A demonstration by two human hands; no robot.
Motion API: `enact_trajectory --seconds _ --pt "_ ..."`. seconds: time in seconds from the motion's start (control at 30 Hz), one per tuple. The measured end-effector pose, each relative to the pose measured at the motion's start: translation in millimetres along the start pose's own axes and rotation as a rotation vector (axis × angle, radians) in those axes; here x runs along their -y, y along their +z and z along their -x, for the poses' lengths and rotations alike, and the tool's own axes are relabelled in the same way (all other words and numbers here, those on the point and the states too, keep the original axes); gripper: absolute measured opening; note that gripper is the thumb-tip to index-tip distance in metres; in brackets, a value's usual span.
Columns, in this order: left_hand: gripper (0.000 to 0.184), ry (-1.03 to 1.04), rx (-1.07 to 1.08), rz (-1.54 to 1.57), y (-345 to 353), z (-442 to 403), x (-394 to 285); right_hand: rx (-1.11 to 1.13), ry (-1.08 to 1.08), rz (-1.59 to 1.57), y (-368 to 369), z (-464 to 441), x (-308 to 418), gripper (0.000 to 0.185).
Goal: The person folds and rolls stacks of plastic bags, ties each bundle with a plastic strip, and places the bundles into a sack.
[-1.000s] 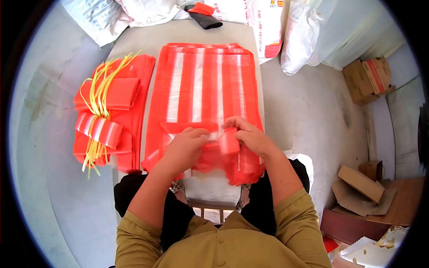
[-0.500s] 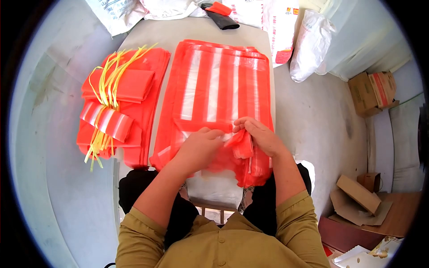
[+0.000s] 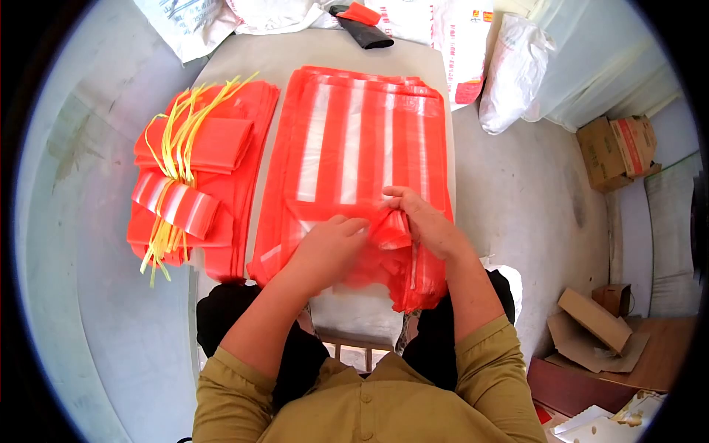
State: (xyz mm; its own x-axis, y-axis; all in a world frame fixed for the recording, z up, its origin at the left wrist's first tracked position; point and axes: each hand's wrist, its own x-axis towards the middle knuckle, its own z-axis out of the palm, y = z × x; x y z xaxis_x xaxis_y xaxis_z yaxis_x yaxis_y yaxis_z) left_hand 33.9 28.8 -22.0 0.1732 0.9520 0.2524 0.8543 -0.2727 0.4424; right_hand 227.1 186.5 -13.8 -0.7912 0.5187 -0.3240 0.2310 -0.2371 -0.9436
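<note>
A stack of red-and-white striped plastic bags (image 3: 332, 140) lies flat in front of me. Over its near end, my left hand (image 3: 329, 251) is curled with its fingers closed on the crumpled red plastic; its lower fingers are blurred. My right hand (image 3: 428, 225) sits just to the right, pinching a bunched, folded bit of the top bag (image 3: 390, 235) between thumb and fingers. The ragged near edge of the plastic hangs below both hands. To the left rests a pile of folded red bags (image 3: 244, 177), with a rolled striped bundle (image 3: 176, 203) and yellow ties (image 3: 177, 140) on it.
The bags lie on a pale table (image 3: 288, 48). Along its far side are white printed sacks (image 3: 461, 52), a black-and-red plastic piece (image 3: 362, 28) and a white wrapped bundle (image 3: 517, 74). Cardboard boxes (image 3: 617, 151) stand at the right, with an opened carton (image 3: 594, 336) lower down.
The bunched plastic flap by my right hand has shifted left and flattened. My right hand has moved slightly up and left; my left hand stays nearly in place.
</note>
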Motion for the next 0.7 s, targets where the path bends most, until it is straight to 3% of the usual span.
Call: enact_trajectory --seconds 0.17,0.37,0.57,0.7 --pt "0.023 0.01 0.018 -0.007 -9.6 -0.8 -7.9 0.044 0.047 0.043 5.4 2.1 8.7 0.057" --pt "0.019 -0.052 0.062 -0.024 -8.2 2.7 -9.9 0.057 -0.05 0.112 9.0 -2.3 5.5 0.063" --pt "0.016 -0.08 -0.005 0.087 -12.2 3.5 -16.7 0.077 -0.035 -0.048 17.0 -4.3 6.2 0.066" --pt "0.018 -0.343 -0.003 0.311 -0.1 4.3 -15.5 0.076 -0.006 -0.04 21.5 -4.2 10.1 0.067"
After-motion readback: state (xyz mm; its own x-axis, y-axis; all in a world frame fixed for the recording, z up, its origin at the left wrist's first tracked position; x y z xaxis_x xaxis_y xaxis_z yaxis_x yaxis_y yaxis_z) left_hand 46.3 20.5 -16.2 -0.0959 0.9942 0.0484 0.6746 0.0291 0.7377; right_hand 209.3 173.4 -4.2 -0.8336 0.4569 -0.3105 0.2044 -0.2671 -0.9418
